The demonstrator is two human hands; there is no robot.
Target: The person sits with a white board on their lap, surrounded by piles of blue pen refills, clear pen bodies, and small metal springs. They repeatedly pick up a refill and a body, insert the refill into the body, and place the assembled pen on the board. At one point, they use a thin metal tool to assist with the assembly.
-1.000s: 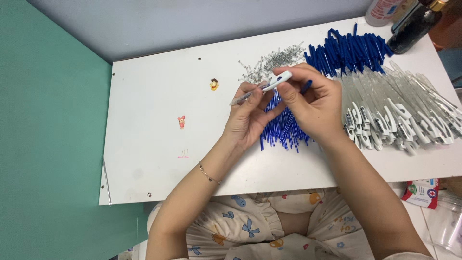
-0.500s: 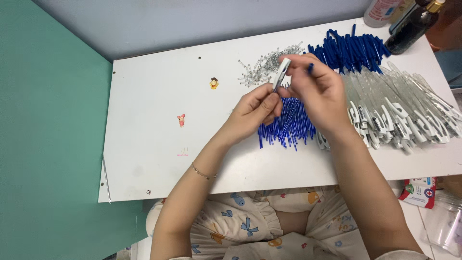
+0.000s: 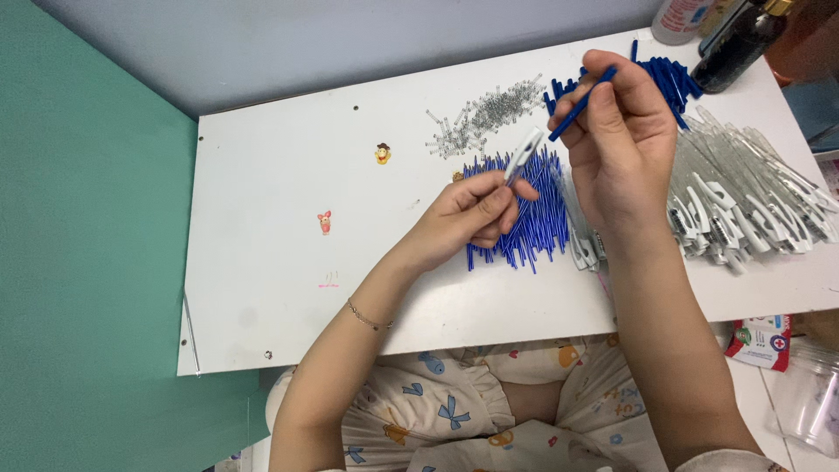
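My left hand [image 3: 468, 218] pinches a clear pen barrel [image 3: 523, 157], tilted up and to the right, over a pile of thin blue ink refills [image 3: 524, 229] on the white table [image 3: 288, 183]. My right hand [image 3: 620, 131] is raised above the table and holds a short blue pen cap piece [image 3: 584, 102] between thumb and fingers, a little apart from the barrel's tip. A heap of blue pieces [image 3: 669, 77] lies behind my right hand.
Small metal springs [image 3: 485, 115] are scattered at the table's back. A big pile of clear barrels with white clips [image 3: 752, 197] fills the right side. Bottles [image 3: 743, 39] stand at the back right corner. Two small stickers [image 3: 383, 154] mark the tabletop.
My hands have come apart. The right hand rose toward the blue heap and now holds a blue piece, while the left keeps the barrel.
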